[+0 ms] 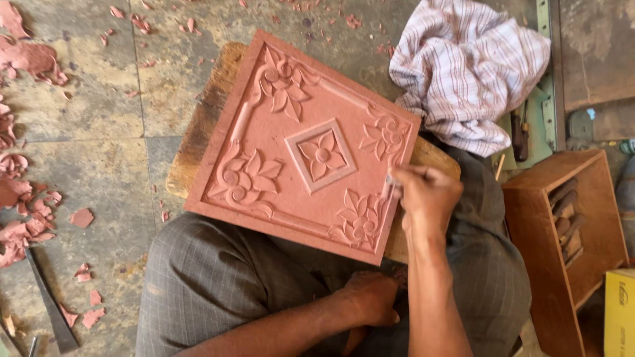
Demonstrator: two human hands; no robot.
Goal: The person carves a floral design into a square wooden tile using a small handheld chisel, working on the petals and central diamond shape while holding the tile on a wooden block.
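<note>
The fingers (405, 177) of the right hand (426, 195) pinch a thin carving tool (391, 180) against the right edge of the terracotta tile (304, 149), which leans tilted on a wooden board (205, 112) over the lap. The left hand (370, 297), fingers curled, props the tile's near edge from beneath. Clay chips (26, 218) lie on the floor at left.

Right hand (426, 192) sitting right of frame centre, fingers pinching closed, forearm running down to the bottom edge. Left hand (370, 297) resting curled at lower centre, forearm angling in from bottom left.
</note>
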